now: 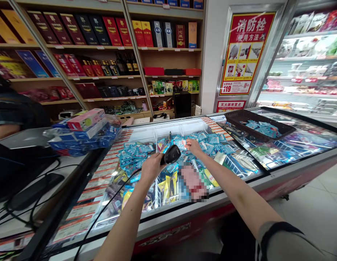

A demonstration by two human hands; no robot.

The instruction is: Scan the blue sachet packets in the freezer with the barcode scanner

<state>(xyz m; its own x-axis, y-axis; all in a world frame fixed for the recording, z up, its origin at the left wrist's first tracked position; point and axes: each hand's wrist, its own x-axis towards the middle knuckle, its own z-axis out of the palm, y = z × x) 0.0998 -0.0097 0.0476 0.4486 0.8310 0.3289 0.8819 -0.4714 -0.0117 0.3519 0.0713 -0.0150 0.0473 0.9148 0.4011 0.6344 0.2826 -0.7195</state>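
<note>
In my left hand (pixel 152 167) is a black barcode scanner (pixel 172 154), its fingers wrapped round the grip; the cable runs down to the lower left. My right hand (pixel 193 146) pinches a small blue packet (pixel 181 143) just beyond the scanner head. Many similar blue packets (pixel 134 154) lie spread over the glass top of a chest freezer (pixel 154 226), on both sides of my hands. Through the glass, yellow-wrapped goods (pixel 168 187) and white wire dividers show. A blurred-out pink item (pixel 192 179) is between my forearms.
A dark tray (pixel 288 131) with more blue packets rests on the freezer's right part. Stacked boxes (pixel 85 123) and cables stand at the left counter. Boxed goods fill the back shelves (pixel 103 47). A person's arm (pixel 7 127) shows at far left. A lit display fridge (pixel 307 72) is right.
</note>
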